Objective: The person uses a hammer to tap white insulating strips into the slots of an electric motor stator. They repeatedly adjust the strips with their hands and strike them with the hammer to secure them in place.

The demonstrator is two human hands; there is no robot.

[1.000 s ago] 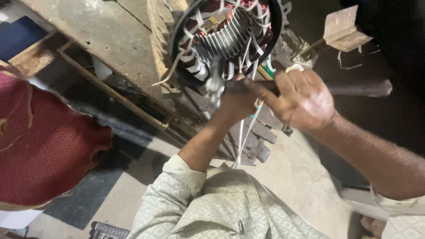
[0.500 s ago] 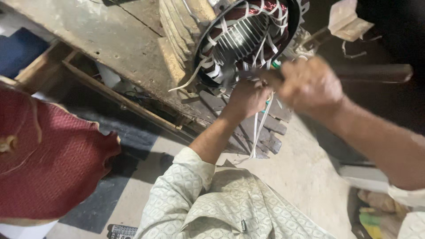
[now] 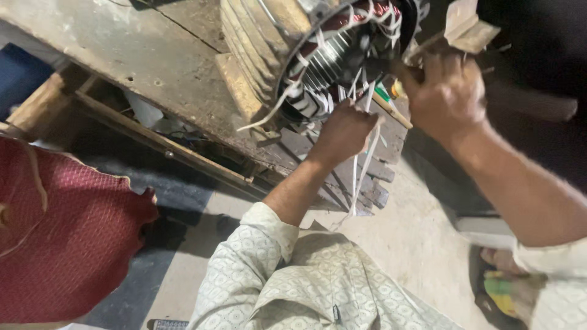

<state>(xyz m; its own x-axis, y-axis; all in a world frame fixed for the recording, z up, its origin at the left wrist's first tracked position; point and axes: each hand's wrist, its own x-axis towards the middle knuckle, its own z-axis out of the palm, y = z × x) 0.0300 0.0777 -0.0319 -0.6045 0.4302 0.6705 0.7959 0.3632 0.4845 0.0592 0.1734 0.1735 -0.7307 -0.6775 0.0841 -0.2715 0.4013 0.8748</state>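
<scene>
winding work on the stator [image 3: 342,55] at upper centre looks part done: left hand [image 3: 343,131] pinches white tapes [image 3: 362,165] hanging loose, right hand [image 3: 449,91] clenches a dark handle [image 3: 526,101].

A worn wooden workbench [image 3: 122,55] is seen across the upper left, its grey top scratched, stained and dusty. Beneath its edge a wooden rail [image 3: 165,143] is fixed, and a shadowed recess with clutter is visible behind it. The floor [image 3: 422,244] is made of pale, dusty concrete, with a darker strip [image 3: 183,189] running under the bench. A torn red patterned seat cover [image 3: 67,232] is seen at the lower left. The upper right is left in deep shadow; lighting is dim and warm.
</scene>
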